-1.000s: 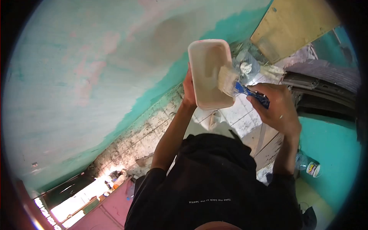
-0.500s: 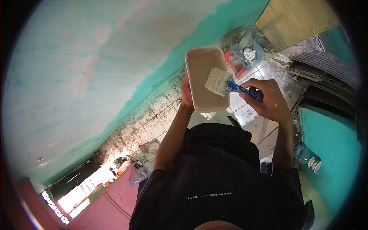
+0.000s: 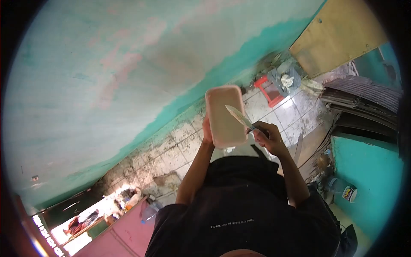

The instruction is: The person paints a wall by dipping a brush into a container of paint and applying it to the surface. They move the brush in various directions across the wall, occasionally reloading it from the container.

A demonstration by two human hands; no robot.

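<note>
A rectangular tub (image 3: 225, 115) with a pale rim and a greyish-beige inside is held by my left hand (image 3: 208, 130), which grips it along its left side; most of those fingers are hidden behind it. My right hand (image 3: 267, 136) is closed around the handle of a paintbrush (image 3: 239, 116). The brush is turned edge-on, its whitish bristles over the right part of the tub and pointing up and left.
A partly painted wall (image 3: 128, 68) slopes across the left. On the tiled floor (image 3: 184, 143) stand a red stool (image 3: 274, 99) and a grey crate (image 3: 286, 81). Stacked corrugated sheets (image 3: 364, 96), a teal cabinet (image 3: 368, 180) and a plastic bottle (image 3: 338, 186) are at right.
Both hands and the tub are lower in view. The brush has turned from its broad face to its edge, and my right hand has moved left and down.
</note>
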